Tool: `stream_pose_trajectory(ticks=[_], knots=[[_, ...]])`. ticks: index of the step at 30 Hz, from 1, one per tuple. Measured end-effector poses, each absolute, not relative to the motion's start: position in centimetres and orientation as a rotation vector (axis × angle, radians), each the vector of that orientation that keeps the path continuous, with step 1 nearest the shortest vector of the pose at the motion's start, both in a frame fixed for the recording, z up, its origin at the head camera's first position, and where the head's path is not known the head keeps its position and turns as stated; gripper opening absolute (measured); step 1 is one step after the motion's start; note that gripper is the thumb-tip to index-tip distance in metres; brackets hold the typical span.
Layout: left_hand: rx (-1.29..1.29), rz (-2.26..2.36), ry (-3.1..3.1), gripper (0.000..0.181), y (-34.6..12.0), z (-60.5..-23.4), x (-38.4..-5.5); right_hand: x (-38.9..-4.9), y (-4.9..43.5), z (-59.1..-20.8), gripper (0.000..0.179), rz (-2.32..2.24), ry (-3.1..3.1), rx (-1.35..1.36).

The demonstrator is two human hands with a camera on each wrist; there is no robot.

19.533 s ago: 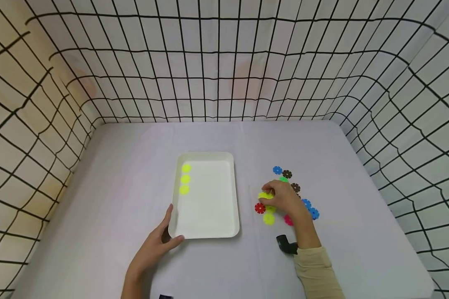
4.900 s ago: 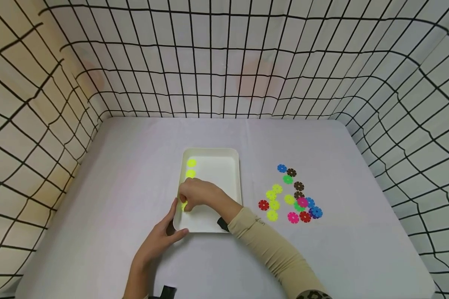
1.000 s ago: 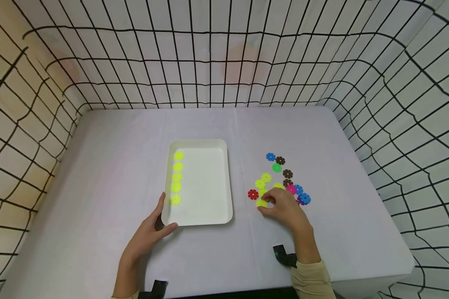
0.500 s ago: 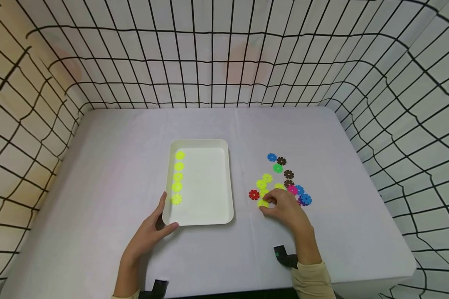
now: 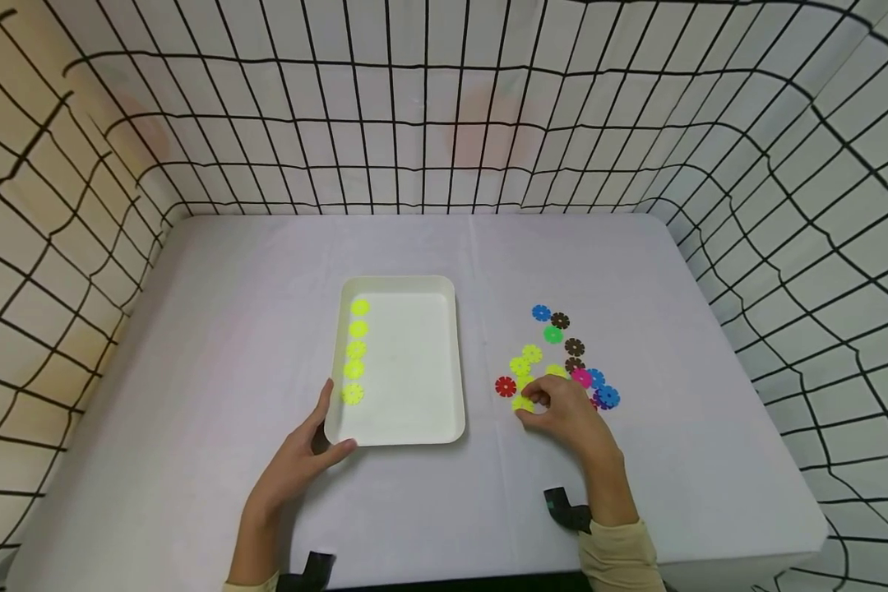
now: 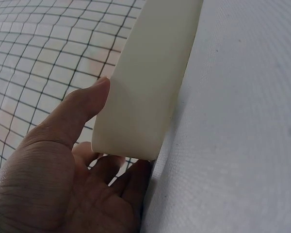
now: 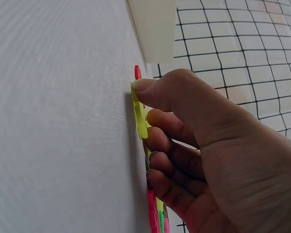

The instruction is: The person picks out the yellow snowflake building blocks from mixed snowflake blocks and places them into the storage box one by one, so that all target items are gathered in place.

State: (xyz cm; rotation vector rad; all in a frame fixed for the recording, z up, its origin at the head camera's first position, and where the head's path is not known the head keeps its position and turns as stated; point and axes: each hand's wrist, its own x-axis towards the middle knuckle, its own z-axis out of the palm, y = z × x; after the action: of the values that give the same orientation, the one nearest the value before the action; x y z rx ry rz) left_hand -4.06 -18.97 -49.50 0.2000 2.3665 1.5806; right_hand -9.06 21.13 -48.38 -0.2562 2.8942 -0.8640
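My left hand [image 5: 296, 464] grips the near left corner of a white rectangular tray [image 5: 456, 386], thumb at the front rim and fingers around the side. In the left wrist view the tray corner [image 6: 131, 121] sits between thumb and fingers. Along the tray's left side runs a column of several yellow notched discs [image 5: 355, 349]. To the right, my right hand [image 5: 570, 415] pinches a yellow notched disc [image 5: 521, 404] at the near edge of a loose group. The right wrist view has its thumb on the edge of that yellow disc [image 7: 138, 114], close over the cloth; other fingers are curled behind.
Around the right hand lie more notched discs: a red disc [image 5: 506, 386], a green disc [image 5: 552, 334], a brown disc [image 5: 574, 347], a pink disc [image 5: 580, 377] and a blue disc [image 5: 541, 313]. Black wire mesh [image 5: 444, 123] encloses the white-covered table [image 5: 266, 271] at back and sides.
The yellow column in the tray has grown from three discs to several. The right hand went into the tray and came back to the loose discs. Over the last second both hands stay put.
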Motion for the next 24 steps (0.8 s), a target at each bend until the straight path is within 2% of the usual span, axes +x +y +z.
stream_pose_trajectory(ticks=[24], knots=[[0.196, 1.594, 2.362, 0.099, -18.92, -49.73, -3.99, -8.94, 20.84, -48.44, 0.023, -0.841, 2.894, -0.202]])
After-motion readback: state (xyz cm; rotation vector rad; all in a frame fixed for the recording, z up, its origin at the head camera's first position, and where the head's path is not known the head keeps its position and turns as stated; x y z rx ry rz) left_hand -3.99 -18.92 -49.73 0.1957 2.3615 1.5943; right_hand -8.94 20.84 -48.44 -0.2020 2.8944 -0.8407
